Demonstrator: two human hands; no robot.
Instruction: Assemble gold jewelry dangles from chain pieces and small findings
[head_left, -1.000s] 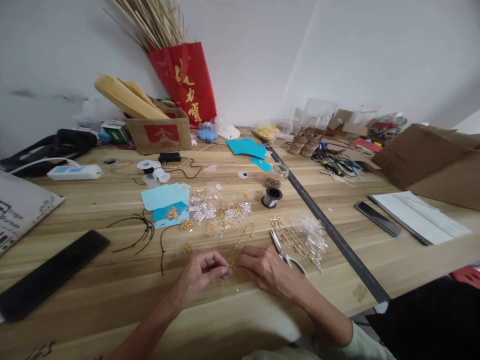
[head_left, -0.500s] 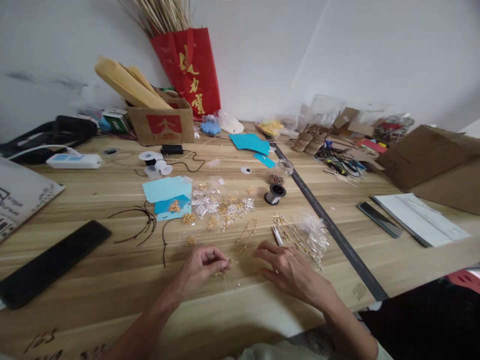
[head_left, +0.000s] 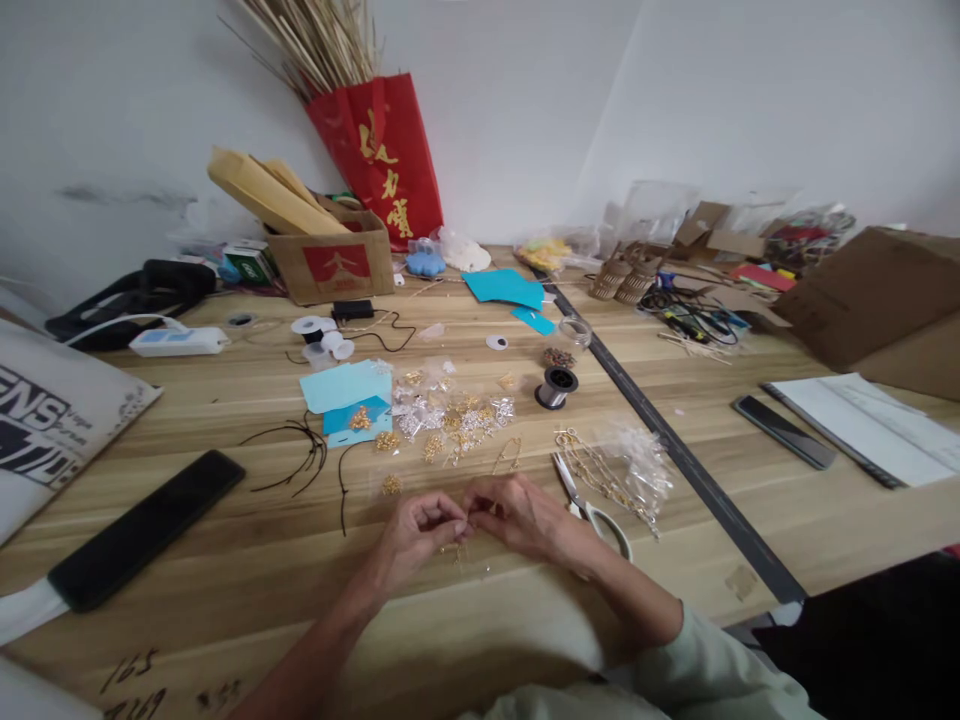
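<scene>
A wooden table (head_left: 292,555) spreads under everything, a dark strip (head_left: 675,440) crossing it at an angle on the right. Both hands work close to its near edge. The left hand (head_left: 420,535) has thumb and forefinger pinched on the near part of a thin gold chain; the right hand (head_left: 525,520) is pinched too, fingertips meeting the left's, but what it grips is hidden. Scissors (head_left: 592,512) lie just right of the right hand, blades pointing away and leftward, with more chains (head_left: 592,470) beyond them. The gold chain (head_left: 516,455) lies partly on the wood; its narrow loop has its long axis running away from the hands and slightly right. Bare wood separates this loop from the scissors. Small gold beads (head_left: 391,485) sit near, beyond the left hand.
</scene>
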